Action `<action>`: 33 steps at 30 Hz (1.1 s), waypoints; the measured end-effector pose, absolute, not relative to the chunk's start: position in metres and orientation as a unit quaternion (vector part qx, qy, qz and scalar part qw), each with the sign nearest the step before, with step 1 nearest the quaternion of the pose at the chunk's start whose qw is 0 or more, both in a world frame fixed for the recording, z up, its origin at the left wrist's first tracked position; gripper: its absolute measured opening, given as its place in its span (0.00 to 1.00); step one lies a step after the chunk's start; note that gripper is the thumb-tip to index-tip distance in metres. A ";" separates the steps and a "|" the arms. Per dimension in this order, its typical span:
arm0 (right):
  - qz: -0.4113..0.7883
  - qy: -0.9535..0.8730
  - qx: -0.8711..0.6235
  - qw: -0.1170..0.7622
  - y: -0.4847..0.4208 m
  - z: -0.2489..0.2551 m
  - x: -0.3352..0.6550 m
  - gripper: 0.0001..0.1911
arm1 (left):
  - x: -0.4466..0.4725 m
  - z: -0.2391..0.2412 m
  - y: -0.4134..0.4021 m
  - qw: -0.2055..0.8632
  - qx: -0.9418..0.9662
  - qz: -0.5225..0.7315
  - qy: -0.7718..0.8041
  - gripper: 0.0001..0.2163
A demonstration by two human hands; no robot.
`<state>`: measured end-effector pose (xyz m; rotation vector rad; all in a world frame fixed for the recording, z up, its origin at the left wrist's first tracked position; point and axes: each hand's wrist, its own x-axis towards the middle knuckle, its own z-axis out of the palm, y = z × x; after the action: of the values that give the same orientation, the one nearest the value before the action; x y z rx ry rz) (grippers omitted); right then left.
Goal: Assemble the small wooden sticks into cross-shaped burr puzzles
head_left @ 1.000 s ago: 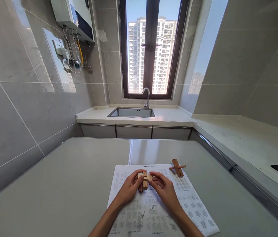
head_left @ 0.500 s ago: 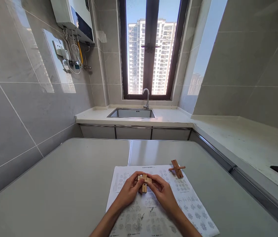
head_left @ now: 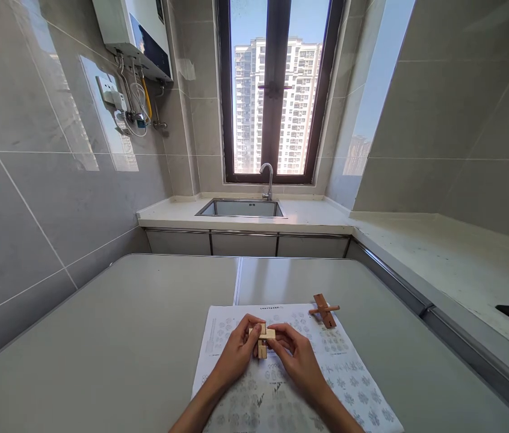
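Between my two hands is a light wooden interlocking puzzle [head_left: 262, 350], made of short blocks that cross each other. My left hand [head_left: 237, 346] grips its left side, thumb on the near face. The fingertips of my right hand [head_left: 297, 355] pinch the right end of a crosswise block. Both hands are over a printed paper sheet [head_left: 345, 373] with rows of small diagrams. Fingers hide part of the puzzle. A darker brown wooden piece [head_left: 325, 311], a flat slat with a thin rod across it, lies at the sheet's far right corner.
The sheet rests on a pale table [head_left: 101, 337] with a seam running across it. Beyond the table are a white counter [head_left: 313, 210], a sink [head_left: 245, 208] and a faucet [head_left: 269, 180]. A second counter [head_left: 453, 258] runs along the right.
The puzzle has turned slightly, and its crosswise block shows more plainly. My right hand has shifted a little left and down with its fingertips on that block's end.
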<state>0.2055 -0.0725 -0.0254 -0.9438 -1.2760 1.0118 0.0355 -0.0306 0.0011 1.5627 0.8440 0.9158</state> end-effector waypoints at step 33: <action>0.436 -0.531 -0.448 0.572 -0.065 -0.034 0.207 0.23 | 0.032 0.001 -0.026 0.630 0.602 0.384 0.304 0.29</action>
<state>0.2073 -0.0652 -0.0338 -1.0514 -1.2448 1.0230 0.0320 -0.0261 0.0010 1.3789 0.6965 0.8800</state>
